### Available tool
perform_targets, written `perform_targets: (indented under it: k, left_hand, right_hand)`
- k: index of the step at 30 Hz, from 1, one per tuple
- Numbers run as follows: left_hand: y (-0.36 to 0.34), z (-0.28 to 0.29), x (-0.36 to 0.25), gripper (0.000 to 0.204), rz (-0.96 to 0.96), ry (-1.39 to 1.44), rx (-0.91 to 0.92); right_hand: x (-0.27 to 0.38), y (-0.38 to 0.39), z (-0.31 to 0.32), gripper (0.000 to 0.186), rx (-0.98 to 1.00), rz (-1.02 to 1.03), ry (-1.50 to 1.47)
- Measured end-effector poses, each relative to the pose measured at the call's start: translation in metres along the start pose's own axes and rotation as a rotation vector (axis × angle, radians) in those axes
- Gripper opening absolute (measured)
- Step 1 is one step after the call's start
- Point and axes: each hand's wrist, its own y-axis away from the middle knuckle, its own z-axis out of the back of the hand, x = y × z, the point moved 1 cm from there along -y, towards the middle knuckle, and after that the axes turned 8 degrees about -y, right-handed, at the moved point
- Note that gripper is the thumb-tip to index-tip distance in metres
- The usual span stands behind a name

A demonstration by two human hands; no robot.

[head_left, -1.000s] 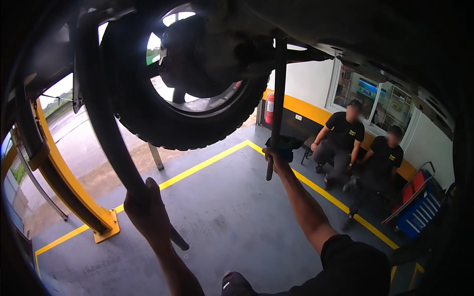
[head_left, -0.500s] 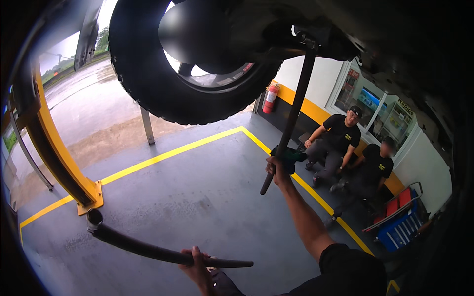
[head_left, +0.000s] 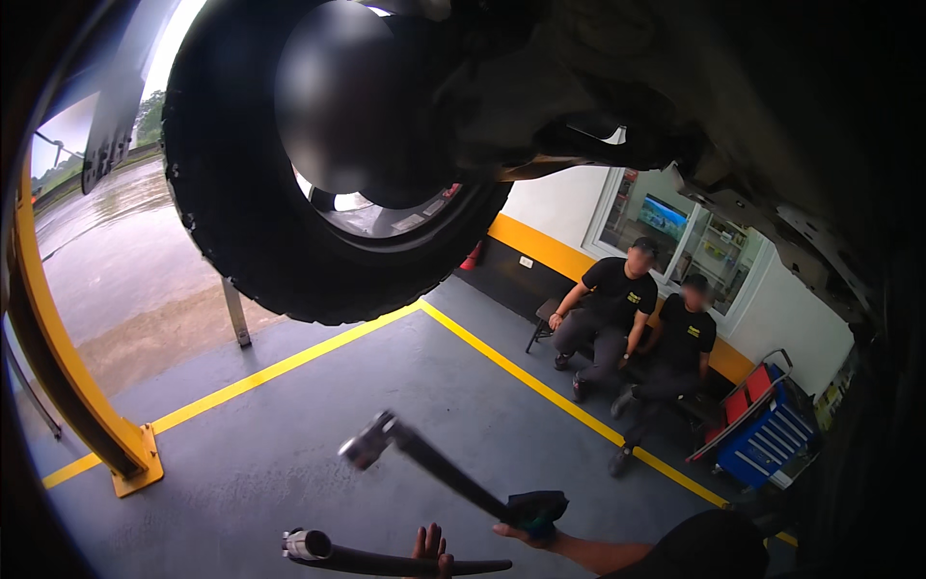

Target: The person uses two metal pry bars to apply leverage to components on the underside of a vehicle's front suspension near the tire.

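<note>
My right hand (head_left: 526, 534), low at center, grips the lower end of a long-handled socket wrench (head_left: 449, 475). Its metal socket head points up and to the left. A dark green-black item (head_left: 537, 506) sits against that hand; its kind is unclear. My left hand (head_left: 431, 550), at the lower edge with some fingers raised, holds a second dark bar (head_left: 376, 562) that has a wide, round metal socket end at the left. The two tools are apart. Above them hang a big black tire (head_left: 241, 280) and the dark underside of a raised vehicle (head_left: 617, 77).
A yellow lift post (head_left: 82, 386) stands at the left. Two people (head_left: 608, 309) sit along the right wall, beside a blue and red tool cart (head_left: 767, 439). Yellow lines (head_left: 502, 352) mark the grey floor (head_left: 289, 415). A window (head_left: 666, 222) is behind the people.
My right hand has come down with its wrench, whose upper end was up at the vehicle's underside. My left hand and its bar sit lower in view. The view has shifted.
</note>
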Motion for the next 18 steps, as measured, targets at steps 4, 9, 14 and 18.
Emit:
perform_targets:
  k: [4, 9, 14, 18]
  left_hand:
    - [-0.048, 0.052, -0.051, 0.082, 0.558, 1.358, -0.040]
    - [-0.077, 0.105, -0.057, 0.056, 0.541, 0.920, 0.135]
    - [-0.052, 0.050, -0.039, 0.057, 0.640, 1.086, 0.129]
    - [-0.062, 0.055, -0.059, 0.055, 0.610, 1.099, 0.154]
  right_hand:
    - [0.007, -0.002, -0.024, 0.039, 0.301, -0.214, 0.365]
    - [0.025, 0.033, -0.023, 0.038, 0.374, -0.281, 0.314]
    - [0.020, 0.027, -0.034, 0.036, 0.370, -0.245, 0.255]
    - [0.020, 0.013, -0.052, 0.035, 0.263, -0.193, 0.171]
